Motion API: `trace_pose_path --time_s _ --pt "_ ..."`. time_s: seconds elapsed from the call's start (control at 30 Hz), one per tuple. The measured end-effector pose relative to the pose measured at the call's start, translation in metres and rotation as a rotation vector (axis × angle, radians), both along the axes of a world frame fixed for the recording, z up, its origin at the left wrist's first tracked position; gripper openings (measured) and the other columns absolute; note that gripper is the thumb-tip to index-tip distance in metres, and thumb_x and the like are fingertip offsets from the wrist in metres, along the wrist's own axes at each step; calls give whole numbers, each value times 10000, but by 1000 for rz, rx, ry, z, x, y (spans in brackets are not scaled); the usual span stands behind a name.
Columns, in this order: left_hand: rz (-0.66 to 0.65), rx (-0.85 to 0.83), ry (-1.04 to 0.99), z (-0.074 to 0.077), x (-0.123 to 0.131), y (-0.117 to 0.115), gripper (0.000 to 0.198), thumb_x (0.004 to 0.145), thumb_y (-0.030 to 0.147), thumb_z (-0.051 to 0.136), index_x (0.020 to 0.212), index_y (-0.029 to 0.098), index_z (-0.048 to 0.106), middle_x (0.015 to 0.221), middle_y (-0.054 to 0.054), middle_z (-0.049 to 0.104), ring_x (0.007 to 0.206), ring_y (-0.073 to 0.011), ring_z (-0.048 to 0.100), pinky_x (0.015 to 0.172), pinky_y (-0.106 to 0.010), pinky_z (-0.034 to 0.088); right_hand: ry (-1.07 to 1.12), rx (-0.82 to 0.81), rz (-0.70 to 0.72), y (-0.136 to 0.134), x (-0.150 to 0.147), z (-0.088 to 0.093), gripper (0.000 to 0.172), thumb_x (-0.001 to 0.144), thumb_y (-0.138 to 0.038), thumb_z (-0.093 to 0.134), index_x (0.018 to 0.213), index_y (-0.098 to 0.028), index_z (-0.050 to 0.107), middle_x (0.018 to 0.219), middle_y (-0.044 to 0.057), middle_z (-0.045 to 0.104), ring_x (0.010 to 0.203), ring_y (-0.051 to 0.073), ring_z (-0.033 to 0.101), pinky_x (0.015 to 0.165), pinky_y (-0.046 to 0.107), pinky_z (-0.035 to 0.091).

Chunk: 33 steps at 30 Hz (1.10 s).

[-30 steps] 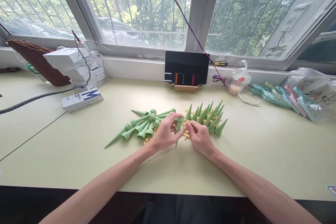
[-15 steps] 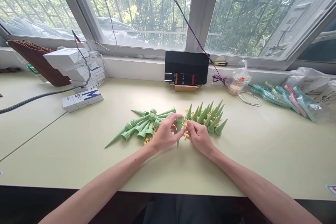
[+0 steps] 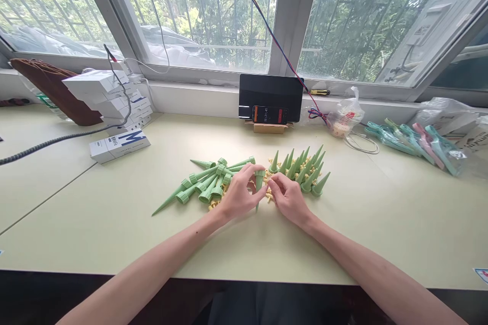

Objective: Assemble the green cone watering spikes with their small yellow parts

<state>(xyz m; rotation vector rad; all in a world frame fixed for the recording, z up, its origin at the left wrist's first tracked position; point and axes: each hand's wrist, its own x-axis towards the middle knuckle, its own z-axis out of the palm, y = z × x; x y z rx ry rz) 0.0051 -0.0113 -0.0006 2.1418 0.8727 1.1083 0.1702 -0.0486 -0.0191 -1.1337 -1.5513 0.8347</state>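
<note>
My left hand [image 3: 239,195] is closed around a green cone spike [image 3: 259,186], tip pointing down toward me. My right hand [image 3: 288,198] pinches a small yellow piece [image 3: 269,194] right against the spike's wide end. To the left lies a pile of loose green spikes [image 3: 206,183] on their sides. Behind my right hand stands a cluster of upright green spikes [image 3: 301,170] with yellow parts at their bases. All of it rests on a pale green table [image 3: 114,213].
A black tablet [image 3: 271,97] with a phone [image 3: 270,115] leaning on it stands at the window sill. White boxes [image 3: 110,101] are stacked at the left, a plastic bag [image 3: 345,117] and pastel clips [image 3: 415,142] at the right. A grey cable [image 3: 57,141] crosses the left table.
My hands have barely moved; the fingers shifted slightly around the spike and the yellow piece.
</note>
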Motion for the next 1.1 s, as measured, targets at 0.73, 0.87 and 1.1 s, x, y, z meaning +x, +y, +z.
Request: trace_pose_path --time_s 0.73,0.87,1.1 --pt "-36 14 8 2 -1 0 317 847 210 626 1161 208 577 985 -42 562 758 -126 577 604 -234 570 -101 68 -66 3 1 -4 447 1000 -482 407 648 -210 355 573 -44 334 506 108 276 473 275 216" --pt "-22 28 17 0 -1 -1 313 847 198 617 1157 210 577 978 -37 556 765 -128 565 605 -234 558 -85 50 -68 3 0 -4 445 993 -483 428 647 -206 382 569 -47 350 508 105 285 472 267 229" --pt "21 47 17 1 0 0 322 825 175 621 1142 208 576 994 -44 575 761 -131 568 601 -235 545 -16 1 -2 0 0 0 325 982 -480 462 866 -193 558 601 -37 477 501 120 419 475 253 331"
